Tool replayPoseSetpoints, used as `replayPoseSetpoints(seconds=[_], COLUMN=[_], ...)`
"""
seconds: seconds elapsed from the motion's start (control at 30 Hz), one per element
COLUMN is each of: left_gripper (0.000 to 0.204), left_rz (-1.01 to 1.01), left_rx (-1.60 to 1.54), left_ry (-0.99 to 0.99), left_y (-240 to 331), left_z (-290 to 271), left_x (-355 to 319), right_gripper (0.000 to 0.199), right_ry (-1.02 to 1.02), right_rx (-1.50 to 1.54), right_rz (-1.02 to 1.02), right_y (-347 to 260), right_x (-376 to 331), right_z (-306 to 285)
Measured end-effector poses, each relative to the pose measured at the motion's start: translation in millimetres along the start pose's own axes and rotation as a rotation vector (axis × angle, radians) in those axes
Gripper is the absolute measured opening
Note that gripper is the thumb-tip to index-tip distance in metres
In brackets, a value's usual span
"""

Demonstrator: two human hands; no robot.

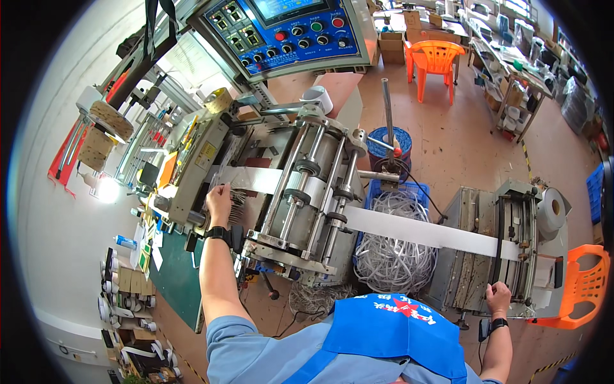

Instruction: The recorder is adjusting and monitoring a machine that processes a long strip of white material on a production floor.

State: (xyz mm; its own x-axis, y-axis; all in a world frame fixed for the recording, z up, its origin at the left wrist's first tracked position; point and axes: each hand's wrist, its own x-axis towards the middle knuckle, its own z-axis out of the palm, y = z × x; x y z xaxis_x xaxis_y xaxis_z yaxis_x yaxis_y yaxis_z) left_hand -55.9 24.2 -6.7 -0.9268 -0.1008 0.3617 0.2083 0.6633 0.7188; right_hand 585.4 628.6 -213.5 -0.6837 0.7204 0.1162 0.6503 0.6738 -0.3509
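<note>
My left hand (219,200) is at the left end of the roller machine (307,185), its fingers drawn together beside the edge of a white paper strip (409,228). What lies between those fingertips is too small to make out. The strip passes under the rollers and stretches right to a second grey unit (476,224). At that unit's near edge my right hand (498,298) has its fingers curled, close to the lower end of a black bar (499,246). Whatever it grips is hidden. A white paper roll (551,212) sits at the unit's far right.
Beneath the strip stands a blue crate (419,192) heaped with white paper trimmings (396,246). A blue control panel (288,38) overhangs the back. Orange plastic chairs stand at the far back (435,61) and right (583,288). A black cable (425,201) hangs behind the crate.
</note>
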Motion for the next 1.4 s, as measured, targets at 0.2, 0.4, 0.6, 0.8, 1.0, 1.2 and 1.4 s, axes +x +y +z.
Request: replayPoseSetpoints(seconds=[0.2,0.4,0.6,0.8,1.0,1.2,1.4], left_gripper=[0.039,0.043,0.051,0.06,0.068,0.076,0.079], left_rz=[0.1,0.146,0.205,0.148,0.131,0.072,-0.089], left_rx=[0.218,0.305,0.313,0.311,0.303,0.231,0.064], left_ry=[0.038,0.035,0.051,0.036,0.089,0.057,-0.05], left_y=[-3,6,9,10,26,23,16], left_z=[2,5,4,5,3,1,-1], left_x=[3,0,0,1,-10,-11,-2], right_gripper=[0.025,0.025,0.025,0.025,0.026,0.026,0.026], right_ry=[-0.009,0.007,-0.007,0.012,0.006,0.022,0.004], right_rx=[-0.034,0.002,-0.025,0.003,-0.019,0.008,-0.008], right_rz=[0.011,-0.014,0.01,-0.008,0.011,-0.02,0.016], right_y=[-2,-3,-2,-2,-1,-1,-1], right_x=[1,1,1,1,1,1,0], right_z=[-1,-2,-1,-1,1,0,-1])
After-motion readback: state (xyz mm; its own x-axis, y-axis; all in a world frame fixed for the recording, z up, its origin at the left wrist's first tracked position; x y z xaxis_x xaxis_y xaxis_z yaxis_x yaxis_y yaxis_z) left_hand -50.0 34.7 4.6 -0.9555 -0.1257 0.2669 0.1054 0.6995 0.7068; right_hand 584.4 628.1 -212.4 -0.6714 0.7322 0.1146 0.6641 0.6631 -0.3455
